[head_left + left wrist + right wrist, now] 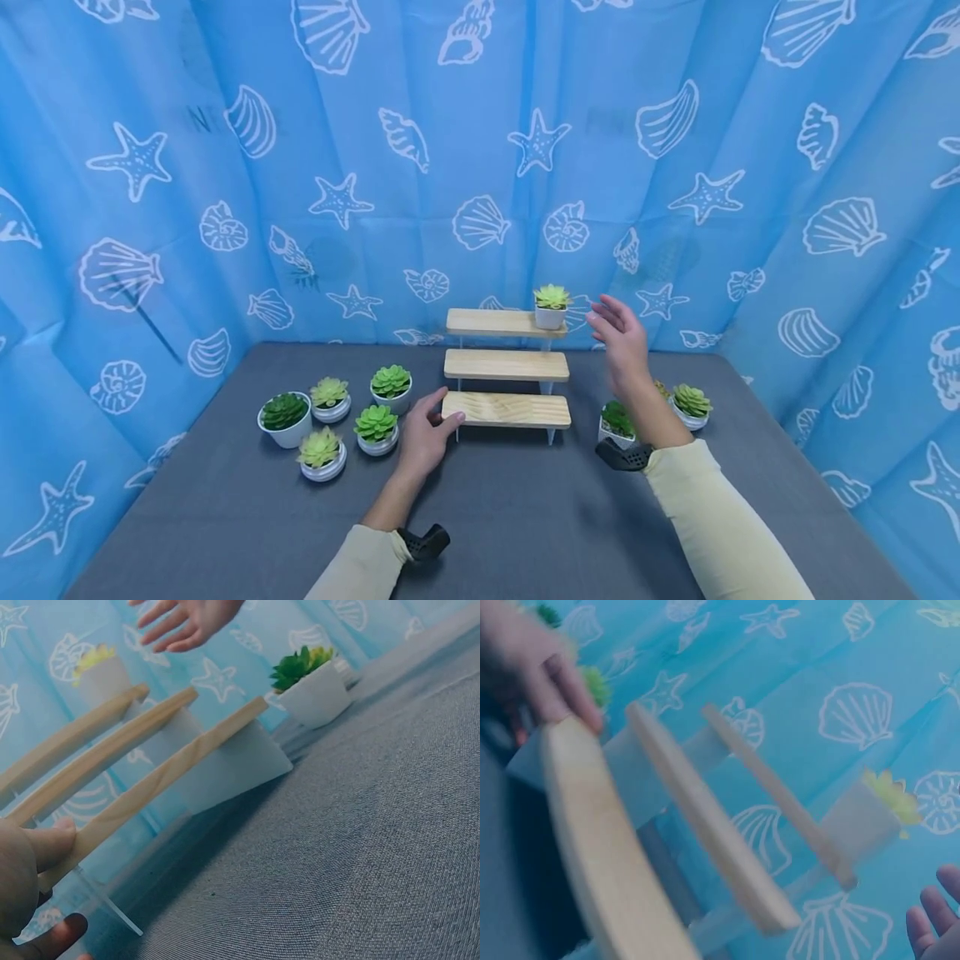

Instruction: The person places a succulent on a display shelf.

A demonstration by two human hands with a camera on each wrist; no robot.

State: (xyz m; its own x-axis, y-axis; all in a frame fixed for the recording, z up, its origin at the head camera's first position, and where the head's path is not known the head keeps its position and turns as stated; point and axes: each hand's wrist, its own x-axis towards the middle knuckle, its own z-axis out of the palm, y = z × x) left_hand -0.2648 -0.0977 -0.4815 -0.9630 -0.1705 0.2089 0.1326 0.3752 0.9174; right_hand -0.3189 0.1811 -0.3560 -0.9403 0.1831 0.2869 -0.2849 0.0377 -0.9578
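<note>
A three-tier wooden display stand (507,364) with clear supports stands on the table. My left hand (425,437) pinches the left end of its lowest board, thumb on top, fingers below in the left wrist view. On the top board's right end sits a light-green succulent in a square white pot (551,307). To the right of that pot my right hand (622,337) is raised, apart from it, fingers loosely extended and holding nothing. In the right wrist view the white pot (861,823) and the right fingers (936,909) show with a gap between them.
Several potted succulents (318,454) stand left of the stand. A dark-green succulent in a square pot (617,422) and a round-potted one (691,404) stand at the right, partly behind my right forearm. A blue shell-print curtain (480,150) hangs behind the grey-covered table (517,517).
</note>
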